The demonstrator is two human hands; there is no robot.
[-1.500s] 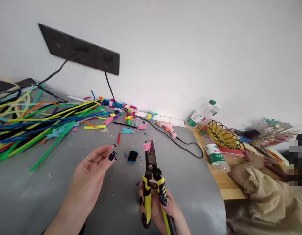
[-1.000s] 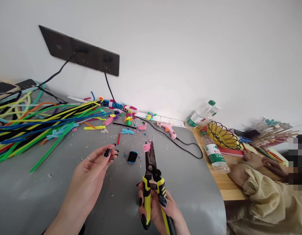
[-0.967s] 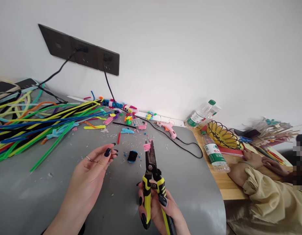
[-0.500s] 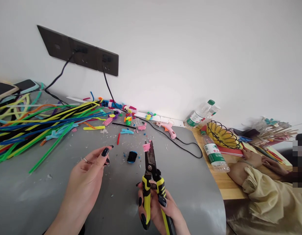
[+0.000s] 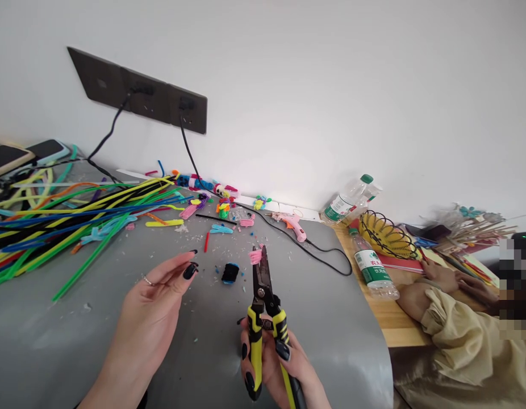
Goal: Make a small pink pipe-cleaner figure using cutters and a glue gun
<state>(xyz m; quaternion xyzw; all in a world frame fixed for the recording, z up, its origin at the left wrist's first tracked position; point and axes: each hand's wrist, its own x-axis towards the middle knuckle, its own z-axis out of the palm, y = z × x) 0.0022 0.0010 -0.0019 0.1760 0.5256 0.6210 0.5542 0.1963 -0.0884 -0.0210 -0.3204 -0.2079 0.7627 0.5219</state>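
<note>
My right hand (image 5: 284, 360) is wrapped round the yellow-and-black handles of wire-cutting pliers (image 5: 263, 289), which point away from me with their jaws slightly apart. A small folded pink pipe-cleaner piece (image 5: 255, 257) overlaps the tip of the left jaw; I cannot tell whether it is gripped or only lies against it. My left hand (image 5: 156, 309) hovers over the grey table, loosely curled, with a gap between forefinger and thumb and nothing visible between them. Between the hands lies a small black roll with blue edges (image 5: 230, 274). A red pipe-cleaner stub (image 5: 207, 243) and a folded light-blue piece (image 5: 221, 228) lie beyond.
Long coloured pipe cleaners (image 5: 88, 221) cover the left side. A pink glue gun (image 5: 291, 223) lies near the wall, its black cord looping right. Two phones (image 5: 50, 149) sit far left. Bottles (image 5: 374, 267), a yellow basket (image 5: 386, 234) and another person's arm (image 5: 416, 301) are at right.
My left hand has shifted slightly right, and its forefinger and thumb have come further apart. My right hand and the pliers stay almost where they were.
</note>
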